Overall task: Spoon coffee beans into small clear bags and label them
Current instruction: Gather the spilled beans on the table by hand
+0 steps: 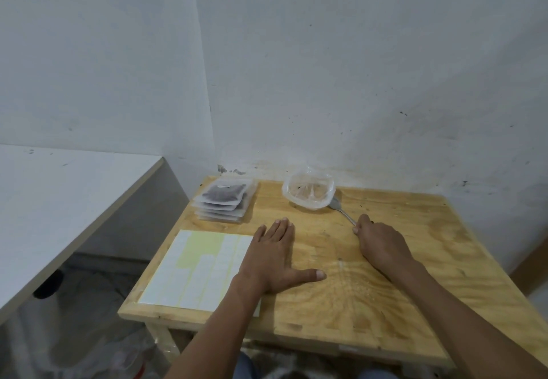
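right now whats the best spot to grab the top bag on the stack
Take the top bag by its near clear edge, coming from the front with the left hand. The beans bulge in the middle, while the rim lies flat and overhangs the stack slightly.

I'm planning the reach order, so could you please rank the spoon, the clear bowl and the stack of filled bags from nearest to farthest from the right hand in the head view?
1. spoon: its handle is gripped by the right hand.
2. clear bowl: just beyond the spoon, at the back edge.
3. stack of filled bags: back left corner, farthest.
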The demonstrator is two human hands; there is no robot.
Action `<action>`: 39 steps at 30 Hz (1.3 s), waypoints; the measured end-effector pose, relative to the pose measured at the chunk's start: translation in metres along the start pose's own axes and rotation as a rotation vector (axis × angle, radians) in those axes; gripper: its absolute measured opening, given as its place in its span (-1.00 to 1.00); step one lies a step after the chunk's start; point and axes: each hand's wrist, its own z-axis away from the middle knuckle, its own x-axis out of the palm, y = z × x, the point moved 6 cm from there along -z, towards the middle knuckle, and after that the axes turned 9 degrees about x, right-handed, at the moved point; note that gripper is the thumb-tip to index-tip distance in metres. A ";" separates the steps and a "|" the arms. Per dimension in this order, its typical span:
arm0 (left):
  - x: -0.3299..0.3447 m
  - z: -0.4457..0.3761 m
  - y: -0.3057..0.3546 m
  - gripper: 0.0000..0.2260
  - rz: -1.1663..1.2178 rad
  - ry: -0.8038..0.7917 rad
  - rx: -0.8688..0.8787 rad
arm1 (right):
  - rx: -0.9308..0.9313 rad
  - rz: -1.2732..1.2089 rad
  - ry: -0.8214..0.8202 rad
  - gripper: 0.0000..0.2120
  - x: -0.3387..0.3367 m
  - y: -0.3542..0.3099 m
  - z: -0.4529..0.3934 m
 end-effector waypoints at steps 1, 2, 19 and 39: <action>0.000 0.000 0.000 0.20 -0.001 0.004 0.000 | 0.055 -0.109 0.017 -0.81 -0.003 0.005 -0.001; 0.000 0.000 0.000 0.20 -0.002 0.010 0.000 | 0.132 -0.276 0.038 -0.81 -0.009 0.010 -0.001; 0.016 -0.045 0.084 0.14 0.008 -0.021 0.163 | 0.247 -0.487 -0.049 -0.53 -0.028 0.073 0.003; 0.025 -0.068 0.093 0.17 -0.012 -0.047 0.169 | 0.142 -0.098 -0.057 -0.86 -0.017 0.055 0.019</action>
